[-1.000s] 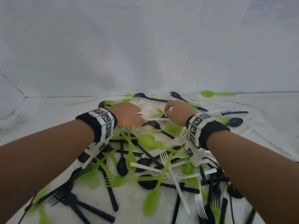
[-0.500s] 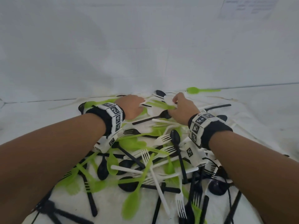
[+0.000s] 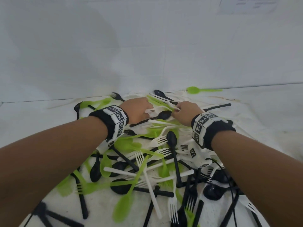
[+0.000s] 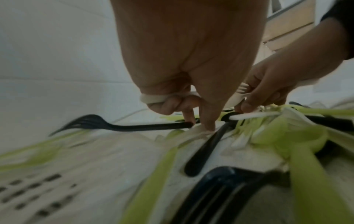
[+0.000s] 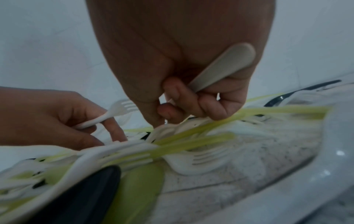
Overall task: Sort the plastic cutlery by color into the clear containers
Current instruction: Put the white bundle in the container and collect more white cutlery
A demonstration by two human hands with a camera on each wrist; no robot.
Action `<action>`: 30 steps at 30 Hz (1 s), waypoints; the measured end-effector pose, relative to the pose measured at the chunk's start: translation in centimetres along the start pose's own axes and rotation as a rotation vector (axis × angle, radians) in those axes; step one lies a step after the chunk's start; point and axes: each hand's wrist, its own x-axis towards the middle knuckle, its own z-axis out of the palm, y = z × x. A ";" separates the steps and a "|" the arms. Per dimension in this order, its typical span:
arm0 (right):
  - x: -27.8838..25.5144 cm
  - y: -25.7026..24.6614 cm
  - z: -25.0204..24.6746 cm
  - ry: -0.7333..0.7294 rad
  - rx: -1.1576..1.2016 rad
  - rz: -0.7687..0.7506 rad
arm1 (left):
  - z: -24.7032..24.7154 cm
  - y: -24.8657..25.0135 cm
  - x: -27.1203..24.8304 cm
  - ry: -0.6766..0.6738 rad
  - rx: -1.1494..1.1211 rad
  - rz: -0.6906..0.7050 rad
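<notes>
Left hand [image 3: 136, 110] grips a white fork [image 5: 114, 112]; right hand [image 3: 186, 113] clenches a white handle [image 5: 224, 68], both at the pile's [image 3: 147, 161] twelve o'clock. Cutlery looks light, stiff, slippery; pinch mid-handle.

A white cloth [image 3: 262, 112] covers the surface and meets a plain white wall [image 3: 147, 46]. A printed paper sheet [image 3: 250, 4] hangs on it, upper right.
</notes>
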 end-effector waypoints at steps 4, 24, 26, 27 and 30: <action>0.1 0.4 -0.4 -0.031 0.002 -0.025 | -0.1 -0.1 0.6 0.003 -0.217 -0.136; -0.3 1.8 -1.6 -0.087 0.015 -0.061 | -2.1 1.5 0.4 0.371 -0.661 -0.211; -0.3 2.5 -2.0 -0.064 0.028 -0.024 | -1.7 1.8 0.4 0.376 -0.659 -0.177; -0.3 2.9 -2.3 -0.050 0.016 -0.009 | -1.5 2.1 0.3 0.367 -0.659 -0.160; -0.3 4.3 -2.4 -0.057 -0.067 0.009 | -1.4 3.0 0.2 0.332 -0.564 -0.109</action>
